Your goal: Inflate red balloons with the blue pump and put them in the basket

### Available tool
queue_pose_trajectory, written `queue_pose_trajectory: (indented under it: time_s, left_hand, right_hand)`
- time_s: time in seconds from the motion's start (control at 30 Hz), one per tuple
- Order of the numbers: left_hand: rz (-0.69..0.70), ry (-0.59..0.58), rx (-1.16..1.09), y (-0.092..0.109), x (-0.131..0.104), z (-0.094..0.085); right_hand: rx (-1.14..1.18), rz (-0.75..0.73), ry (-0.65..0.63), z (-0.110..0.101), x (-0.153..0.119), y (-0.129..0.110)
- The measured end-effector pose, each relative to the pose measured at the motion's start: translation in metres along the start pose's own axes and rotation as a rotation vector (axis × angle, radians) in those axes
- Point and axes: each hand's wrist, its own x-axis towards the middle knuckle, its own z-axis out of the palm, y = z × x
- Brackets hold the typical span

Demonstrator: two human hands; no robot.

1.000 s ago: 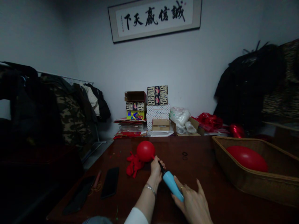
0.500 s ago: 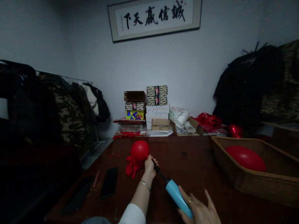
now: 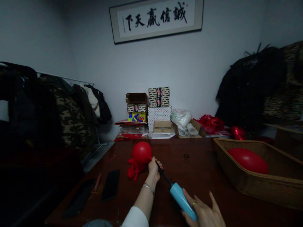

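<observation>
A round, partly inflated red balloon (image 3: 142, 152) is over the dark wooden table, with limp red balloons (image 3: 134, 170) lying just below and beside it. My left hand (image 3: 154, 167) is closed around the balloon's neck and the black nozzle end of a pump. The pump's light blue body (image 3: 182, 200) slants down to the right, a black rod showing between it and my left hand. My right hand (image 3: 204, 210) holds the blue body near its lower end, with some fingers spread out.
Two dark phones (image 3: 110, 185) (image 3: 79, 197) lie on the table (image 3: 175, 148) at left, near a reddish stick (image 3: 98, 182). A wicker basket (image 3: 258, 187) at right holds a large red balloon (image 3: 248, 160). Boxes (image 3: 159, 97) are stacked behind.
My left hand, the nozzle and the blue pump body have shifted slightly to the right. The balloon at the nozzle looks a little larger.
</observation>
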Motion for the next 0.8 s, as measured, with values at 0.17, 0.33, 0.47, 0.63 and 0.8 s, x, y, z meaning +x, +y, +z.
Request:
queue_pose_trajectory:
  time_s: [0.17, 0.33, 0.47, 0.63, 0.8]
  left_hand:
    - [-0.019, -0.001, -0.011, -0.011, -0.007, 0.004]
    - [-0.027, -0.003, 0.015, -0.016, -0.007, 0.005]
    - [-0.016, 0.020, 0.026, -0.016, -0.005, 0.001]
    - [-0.024, 0.033, 0.008, -0.012, 0.000, -0.005]
    - [-0.011, 0.027, 0.013, 0.003, 0.008, -0.010]
  right_hand:
    - [-0.056, 0.019, 0.029, -0.005, 0.024, -0.022]
    - [-0.104, 0.056, 0.046, -0.005, 0.040, -0.034]
    - [-0.091, 0.049, 0.045, -0.002, 0.040, -0.035]
    - [-0.061, 0.008, 0.059, 0.002, 0.026, -0.027]
    - [-0.032, -0.069, 0.066, 0.006, 0.001, -0.002]
